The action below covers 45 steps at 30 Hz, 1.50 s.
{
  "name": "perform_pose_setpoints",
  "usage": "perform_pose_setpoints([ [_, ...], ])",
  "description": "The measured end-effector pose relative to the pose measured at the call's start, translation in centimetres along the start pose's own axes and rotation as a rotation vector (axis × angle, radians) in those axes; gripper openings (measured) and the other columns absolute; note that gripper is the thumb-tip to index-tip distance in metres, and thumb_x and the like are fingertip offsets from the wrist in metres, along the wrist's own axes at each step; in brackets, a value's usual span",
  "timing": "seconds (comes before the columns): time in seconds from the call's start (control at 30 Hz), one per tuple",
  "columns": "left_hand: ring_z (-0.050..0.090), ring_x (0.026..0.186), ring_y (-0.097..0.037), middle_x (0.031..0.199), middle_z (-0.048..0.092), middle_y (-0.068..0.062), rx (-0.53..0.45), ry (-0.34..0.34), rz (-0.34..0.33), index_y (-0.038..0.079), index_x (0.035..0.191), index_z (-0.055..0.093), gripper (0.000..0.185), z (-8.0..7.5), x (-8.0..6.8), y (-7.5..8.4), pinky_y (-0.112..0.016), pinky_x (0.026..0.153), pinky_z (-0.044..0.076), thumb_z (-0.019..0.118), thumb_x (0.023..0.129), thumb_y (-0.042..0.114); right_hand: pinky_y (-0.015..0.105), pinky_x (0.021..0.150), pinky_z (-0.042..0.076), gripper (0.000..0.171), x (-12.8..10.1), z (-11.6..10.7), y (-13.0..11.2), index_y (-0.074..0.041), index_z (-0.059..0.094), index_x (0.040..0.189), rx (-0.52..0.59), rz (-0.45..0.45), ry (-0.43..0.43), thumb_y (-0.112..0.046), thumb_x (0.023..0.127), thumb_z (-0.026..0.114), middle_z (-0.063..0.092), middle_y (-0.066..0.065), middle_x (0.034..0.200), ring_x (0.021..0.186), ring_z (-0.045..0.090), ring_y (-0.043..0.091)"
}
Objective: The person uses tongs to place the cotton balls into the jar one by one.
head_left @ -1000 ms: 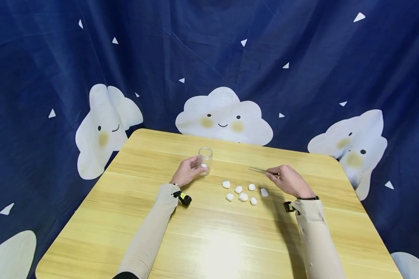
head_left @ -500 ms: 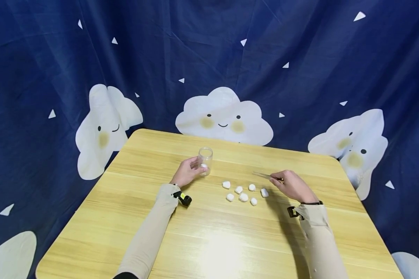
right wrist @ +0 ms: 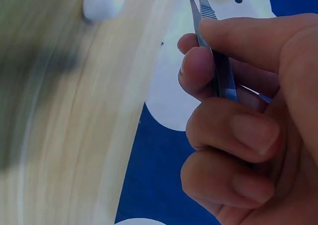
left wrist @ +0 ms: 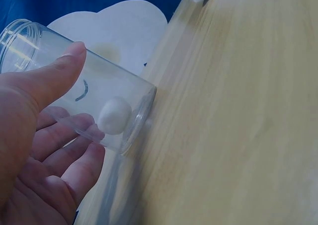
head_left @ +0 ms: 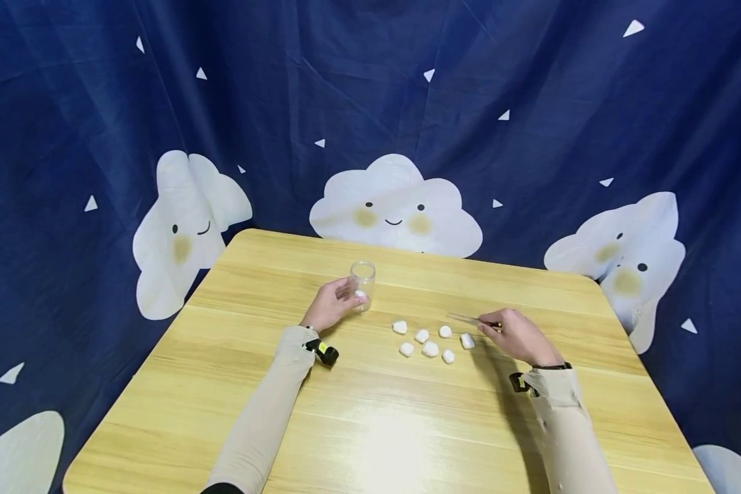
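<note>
The right hand (head_left: pixel 519 335) pinches a pair of metal tweezers (head_left: pixel 466 318) between thumb and forefinger, with the other fingers (right wrist: pixel 233 130) curled beneath them. The tweezers are thin, stiff and springy, and probably slick where the steel is smooth. The grip sits around the middle of the blades, which looks like the right place for closing the tips with light pressure. Their long axis runs nearly level with the worktop (head_left: pixel 370 418), and the tips point left and slightly away from the person, above the loose cotton balls (head_left: pixel 430 339). In the wrist view the two blades lie close together and nothing shows between them.

The cotton balls lie in a small cluster on the worktop, between the two hands and just left of the right one. They look very light, soft and easily squashed, so a gentle nip across the middle of one should lift it.

The left hand (head_left: pixel 330 305) wraps its thumb and fingers around a clear jar (head_left: pixel 362 285) that stands upright on the worktop with its mouth facing up. One cotton ball (left wrist: pixel 114 115) rests inside at the bottom. The jar looks light, rigid and smooth-walled, so it is best held around its side.
</note>
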<state>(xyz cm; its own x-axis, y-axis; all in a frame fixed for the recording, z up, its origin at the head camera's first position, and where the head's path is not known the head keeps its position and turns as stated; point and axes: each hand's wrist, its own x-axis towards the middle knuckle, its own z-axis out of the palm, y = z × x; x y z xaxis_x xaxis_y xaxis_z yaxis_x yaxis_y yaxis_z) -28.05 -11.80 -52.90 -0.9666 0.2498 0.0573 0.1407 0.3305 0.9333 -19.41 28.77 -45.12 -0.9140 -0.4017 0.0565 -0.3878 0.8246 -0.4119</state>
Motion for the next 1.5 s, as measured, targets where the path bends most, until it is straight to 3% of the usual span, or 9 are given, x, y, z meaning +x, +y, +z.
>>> perform_pose_setpoints([
  [0.43, 0.061, 0.136, -0.034, 0.148, 0.061, -0.014, 0.007, 0.007, -0.004, 0.009, 0.147, 0.056, 0.065, 0.0, -0.3, 0.5, -0.045, 0.117, 0.051, 0.081, 0.091, 0.029, 0.053, 0.093, 0.063, 0.025, -0.7, 0.9, 0.2, 0.002, 0.075, 0.118, -0.007, 0.010, -0.009, -0.011, 0.101, 0.063, 0.077, 0.022, 0.114, 0.104, 0.076, 0.034],
  [0.63, 0.059, 0.138, -0.034, 0.151, 0.059, -0.016, 0.001, 0.000, -0.003, 0.006, 0.149, 0.054, 0.068, 0.0, -0.2, 0.4, -0.044, 0.118, 0.050, 0.081, 0.091, 0.029, 0.049, 0.088, 0.065, 0.022, -1.1, 1.2, 0.5, -0.003, 0.077, 0.116, -0.015, 0.013, -0.008, -0.011, 0.101, 0.064, 0.079, 0.016, 0.111, 0.096, 0.075, 0.024],
  [0.83, 0.059, 0.138, -0.034, 0.150, 0.059, -0.017, -0.004, 0.005, 0.004, 0.006, 0.148, 0.054, 0.067, 0.0, -0.1, 0.1, -0.045, 0.119, 0.049, 0.081, 0.091, 0.029, 0.049, 0.087, 0.065, 0.022, -1.2, 1.5, 0.5, -0.001, 0.077, 0.116, -0.014, 0.009, -0.007, -0.011, 0.100, 0.066, 0.079, 0.018, 0.110, 0.097, 0.077, 0.026],
  [1.07, 0.059, 0.137, -0.035, 0.149, 0.060, -0.017, -0.002, 0.010, 0.015, 0.004, 0.148, 0.054, 0.067, 0.1, 0.1, -0.2, -0.045, 0.119, 0.049, 0.081, 0.091, 0.027, 0.035, 0.076, 0.065, 0.021, -1.5, 1.7, 0.6, -0.001, 0.078, 0.115, 0.000, -0.008, -0.023, -0.009, 0.100, 0.065, 0.080, 0.015, 0.106, 0.083, 0.069, 0.010],
  [1.27, 0.060, 0.137, -0.035, 0.149, 0.060, -0.017, 0.001, 0.008, 0.018, 0.005, 0.148, 0.054, 0.066, 0.2, 0.2, -0.4, -0.046, 0.118, 0.050, 0.081, 0.091, 0.026, 0.030, 0.075, 0.064, 0.019, -1.7, 1.8, 0.7, -0.002, 0.079, 0.112, -0.003, -0.033, -0.016, -0.006, 0.099, 0.065, 0.080, 0.013, 0.103, 0.085, 0.070, 0.009],
  [1.5, 0.060, 0.137, -0.035, 0.149, 0.060, -0.017, -0.009, 0.005, 0.019, 0.005, 0.148, 0.054, 0.067, 0.1, 0.2, -0.3, -0.045, 0.118, 0.050, 0.081, 0.091, 0.026, 0.021, 0.063, 0.052, 0.020, -1.9, 1.8, 0.6, 0.001, 0.078, 0.113, 0.023, -0.030, -0.018, -0.007, 0.098, 0.066, 0.080, 0.015, 0.103, 0.075, 0.060, 0.003],
])
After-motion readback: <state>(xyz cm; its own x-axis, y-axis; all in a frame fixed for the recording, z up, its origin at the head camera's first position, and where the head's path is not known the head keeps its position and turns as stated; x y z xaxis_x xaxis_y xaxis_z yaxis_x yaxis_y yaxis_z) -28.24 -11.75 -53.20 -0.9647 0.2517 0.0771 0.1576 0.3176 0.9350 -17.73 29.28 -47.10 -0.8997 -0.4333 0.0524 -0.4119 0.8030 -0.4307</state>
